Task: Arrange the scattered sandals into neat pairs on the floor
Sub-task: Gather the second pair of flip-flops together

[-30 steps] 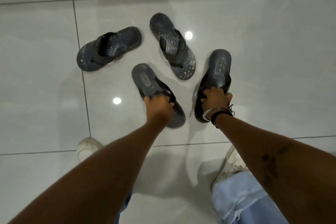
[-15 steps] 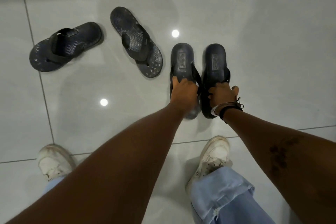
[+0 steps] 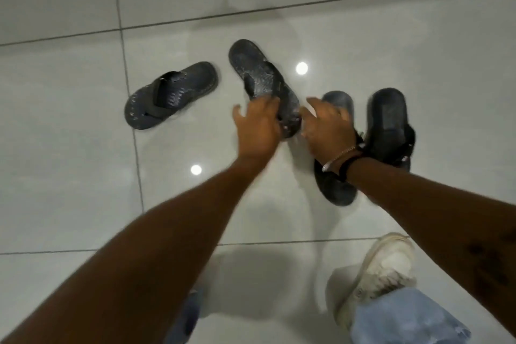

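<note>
Sandals: four dark flip-flops on the glossy tiled floor (image 3: 83,176). Plain pair (image 3: 388,120) lies side by side at right, the near one partly hidden by the right hand (image 3: 328,128), fingers spread and loose. Left hand (image 3: 258,126), fingers splayed, touches the toe end of one patterned sandal (image 3: 259,78). Second patterned sandal (image 3: 170,95) lies apart, leftward, askew

We have a single wide-angle view, worn on the head, looking steeply down and forward along both bare forearms at the glossy pale grey tiled floor (image 3: 83,176). It sits close enough that our worn white sneaker (image 3: 382,271) fills the lower right corner.
</note>
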`<action>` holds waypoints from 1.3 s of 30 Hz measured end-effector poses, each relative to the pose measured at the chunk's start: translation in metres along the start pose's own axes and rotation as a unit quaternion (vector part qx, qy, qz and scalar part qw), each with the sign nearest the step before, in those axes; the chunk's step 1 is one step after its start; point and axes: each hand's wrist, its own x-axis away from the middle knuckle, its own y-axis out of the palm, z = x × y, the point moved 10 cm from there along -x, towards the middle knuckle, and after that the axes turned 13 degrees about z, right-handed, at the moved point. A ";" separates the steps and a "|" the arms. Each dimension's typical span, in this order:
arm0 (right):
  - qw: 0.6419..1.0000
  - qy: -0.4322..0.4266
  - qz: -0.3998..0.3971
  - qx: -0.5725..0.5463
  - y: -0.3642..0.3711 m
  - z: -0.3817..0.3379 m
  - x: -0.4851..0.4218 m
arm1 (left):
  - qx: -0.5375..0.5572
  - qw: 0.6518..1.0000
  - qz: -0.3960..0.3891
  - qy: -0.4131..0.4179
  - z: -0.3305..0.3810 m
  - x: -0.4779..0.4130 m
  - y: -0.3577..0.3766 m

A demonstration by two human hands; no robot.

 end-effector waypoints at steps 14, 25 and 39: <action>0.989 0.122 -0.078 0.035 0.066 -0.095 -0.074 | -0.287 0.933 -0.182 0.121 -0.217 -0.052 -0.028; 0.991 0.099 -0.076 -0.048 0.105 -0.215 -0.050 | -0.173 0.959 -0.215 -0.069 -0.203 0.018 -0.014; 0.986 0.149 -0.077 -0.009 0.081 -0.089 -0.039 | -0.155 0.965 -0.161 -0.135 -0.195 0.011 -0.026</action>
